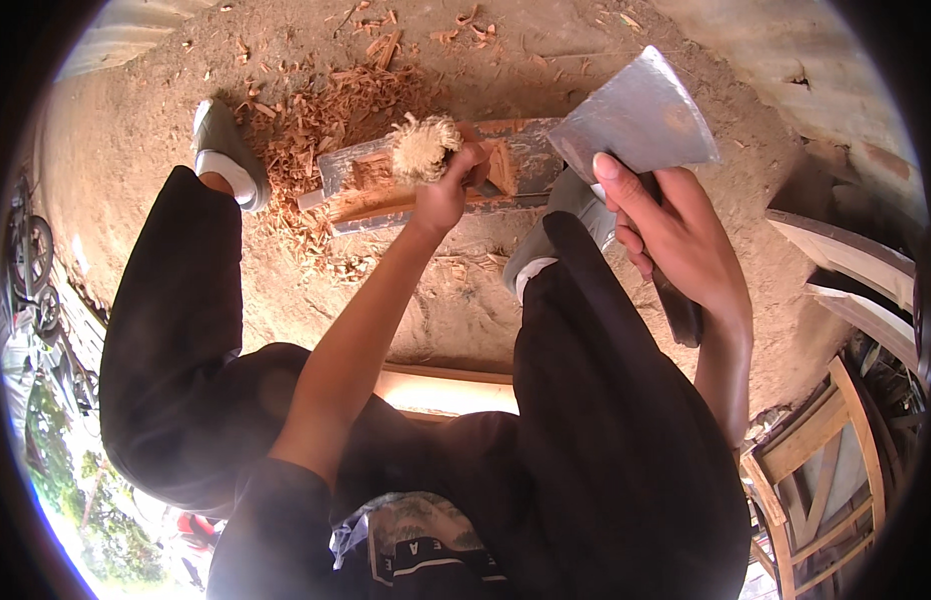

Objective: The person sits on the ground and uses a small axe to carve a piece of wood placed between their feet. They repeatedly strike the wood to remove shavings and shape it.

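My left hand is closed around a chisel, whose frayed, splayed wooden handle end points up at me; its blade is hidden. Below it on the ground lies a wooden beam with dark, weathered faces and reddish, freshly cut hollows. Raised on the right, my right hand grips a hatchet with a broad grey metal blade and a dark handle. The thumb rests against the lower part of the blade. The hatchet is apart from the chisel.
Reddish wood chips are heaped around the beam's left end. My grey shoes stand on either side, the left shoe near the chips. A wooden chair-like frame and curved boards are at the right. Bicycles stand far left.
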The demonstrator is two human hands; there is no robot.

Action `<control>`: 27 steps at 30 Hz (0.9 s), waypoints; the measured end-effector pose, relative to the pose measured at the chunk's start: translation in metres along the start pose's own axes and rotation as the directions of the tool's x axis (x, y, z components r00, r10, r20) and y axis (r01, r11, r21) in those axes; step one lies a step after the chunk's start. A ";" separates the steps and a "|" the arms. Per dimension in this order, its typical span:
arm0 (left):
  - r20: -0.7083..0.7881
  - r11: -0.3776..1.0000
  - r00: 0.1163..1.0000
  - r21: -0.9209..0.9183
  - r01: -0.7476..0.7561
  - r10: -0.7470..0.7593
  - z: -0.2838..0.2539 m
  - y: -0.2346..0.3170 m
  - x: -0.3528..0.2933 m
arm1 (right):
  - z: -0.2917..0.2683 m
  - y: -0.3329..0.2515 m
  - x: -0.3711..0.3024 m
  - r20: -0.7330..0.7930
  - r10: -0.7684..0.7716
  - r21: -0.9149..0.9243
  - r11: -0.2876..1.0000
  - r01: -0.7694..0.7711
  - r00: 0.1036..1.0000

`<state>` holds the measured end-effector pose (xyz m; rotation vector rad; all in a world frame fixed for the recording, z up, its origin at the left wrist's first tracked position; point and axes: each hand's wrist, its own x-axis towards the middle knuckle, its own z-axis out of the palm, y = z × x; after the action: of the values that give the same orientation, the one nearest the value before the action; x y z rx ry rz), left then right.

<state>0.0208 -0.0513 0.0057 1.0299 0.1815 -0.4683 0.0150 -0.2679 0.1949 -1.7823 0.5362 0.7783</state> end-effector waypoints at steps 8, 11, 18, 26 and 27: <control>0.158 0.857 0.984 0.493 -0.150 0.082 -0.033 -0.044 0.011 | 0.017 -0.021 0.008 0.142 -0.366 -0.030 0.927 0.374 0.920; 0.012 0.694 0.946 0.676 -0.247 0.325 -0.025 -0.077 0.023 | 0.026 -0.033 0.010 0.141 -0.489 -0.061 0.864 0.500 0.861; 0.251 0.890 0.967 0.451 -0.072 -0.049 -0.032 -0.044 0.013 | 0.050 -0.012 0.024 0.152 -0.528 -0.405 0.738 0.540 0.836; 0.441 0.440 0.831 0.855 -0.274 -0.339 -0.003 -0.031 -0.029 | 0.032 -0.005 0.020 0.084 -0.449 -0.246 0.856 0.455 0.890; 0.598 0.444 0.792 0.748 -0.494 -0.126 -0.001 -0.035 -0.037 | 0.026 -0.008 0.016 0.068 -0.383 -0.208 0.898 0.388 0.921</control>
<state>-0.0278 -0.0552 -0.0091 1.8701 -0.8717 -0.6617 0.0247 -0.2406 0.1826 -1.9956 0.0689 0.5950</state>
